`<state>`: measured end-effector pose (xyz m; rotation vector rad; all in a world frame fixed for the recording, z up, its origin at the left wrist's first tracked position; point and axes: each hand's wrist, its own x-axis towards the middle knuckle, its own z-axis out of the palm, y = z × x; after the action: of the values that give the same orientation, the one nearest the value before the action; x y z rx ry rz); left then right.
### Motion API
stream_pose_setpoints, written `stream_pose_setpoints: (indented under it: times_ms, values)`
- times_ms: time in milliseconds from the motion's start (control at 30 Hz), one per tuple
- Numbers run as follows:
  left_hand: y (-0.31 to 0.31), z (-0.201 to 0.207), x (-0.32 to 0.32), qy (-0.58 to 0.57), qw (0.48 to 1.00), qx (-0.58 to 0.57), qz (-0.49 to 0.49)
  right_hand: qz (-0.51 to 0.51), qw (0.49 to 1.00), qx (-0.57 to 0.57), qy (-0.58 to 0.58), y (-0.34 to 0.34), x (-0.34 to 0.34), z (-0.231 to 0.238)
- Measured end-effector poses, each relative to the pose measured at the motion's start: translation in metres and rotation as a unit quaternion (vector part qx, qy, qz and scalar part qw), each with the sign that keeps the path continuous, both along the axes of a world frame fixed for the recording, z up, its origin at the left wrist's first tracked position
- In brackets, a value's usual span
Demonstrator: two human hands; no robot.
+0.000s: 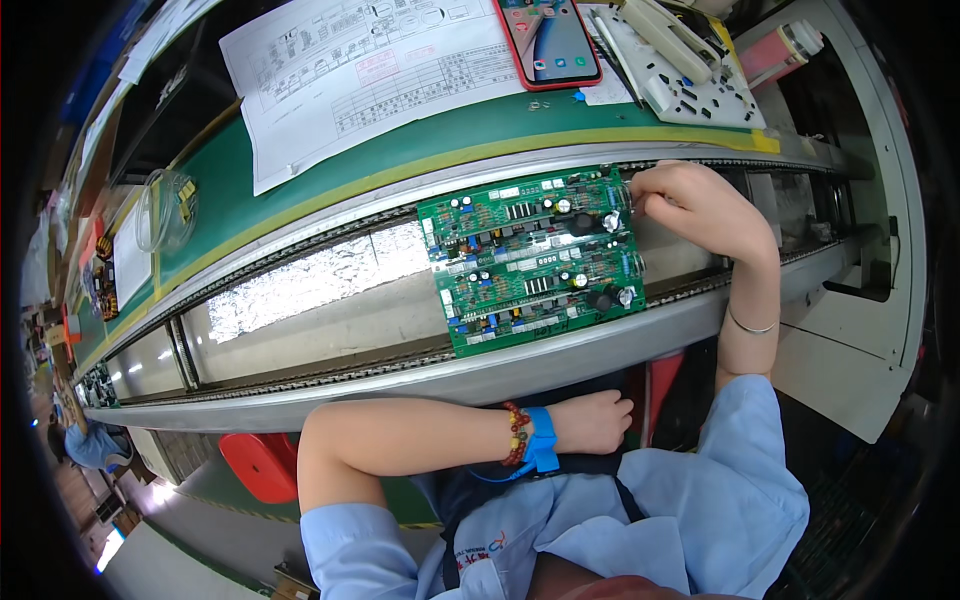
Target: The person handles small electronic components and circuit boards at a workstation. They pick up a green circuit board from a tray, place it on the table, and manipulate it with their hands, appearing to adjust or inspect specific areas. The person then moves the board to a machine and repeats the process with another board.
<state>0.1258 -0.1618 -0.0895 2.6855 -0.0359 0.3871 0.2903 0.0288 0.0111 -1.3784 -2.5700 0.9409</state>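
Right-hand fingers (pixel 654 182) just beside the green circuit board (pixel 540 266) on the conveyor (pixel 400 387)

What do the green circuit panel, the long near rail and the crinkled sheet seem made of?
Green circuit panel: probably resin laminate, coated green, flat and crowded with small parts.
Long near rail: apparently metal, perhaps aluminium; smooth, silver-grey sheen.
Crinkled sheet: likely metal foil or foil-like film; bright, wrinkled glints.

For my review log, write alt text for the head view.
The right hand is at the right edge of a green circuit panel on a conveyor; the left hand curls on the near side. Beyond lie a phone and paper.
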Motion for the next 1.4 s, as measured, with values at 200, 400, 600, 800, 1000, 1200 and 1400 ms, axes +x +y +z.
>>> stream_pose_setpoints:
  times_ms: [200,400,600,800,1000,1200,1400]
  values:
    - [0.001,-0.001,0.0,-0.004,1.0,-0.006,-0.007,-0.006,0.998,-0.064,0.021,0.006,0.001,-0.001]
    - [0.001,0.001,0.0,-0.004,1.0,0.002,-0.007,-0.045,0.985,-0.137,0.099,0.007,-0.006,-0.01]
    - [0.001,0.002,0.0,-0.008,1.0,-0.025,0.001,-0.048,0.991,-0.116,0.055,0.003,-0.021,-0.004]
    - [-0.002,0.001,0.0,-0.003,0.999,-0.034,0.004,-0.032,0.998,-0.049,0.033,-0.001,-0.022,-0.008]
    - [-0.004,0.003,-0.001,0.003,1.0,-0.03,0.009,-0.04,0.999,-0.027,0.022,-0.004,-0.025,-0.005]
    - [-0.005,0.001,-0.001,0.003,0.999,-0.033,0.009,-0.033,0.997,-0.056,0.027,-0.002,-0.02,-0.004]
    - [-0.005,0.001,-0.002,0.003,1.0,-0.03,0.01,-0.024,0.999,-0.029,0.029,-0.002,-0.019,-0.006]
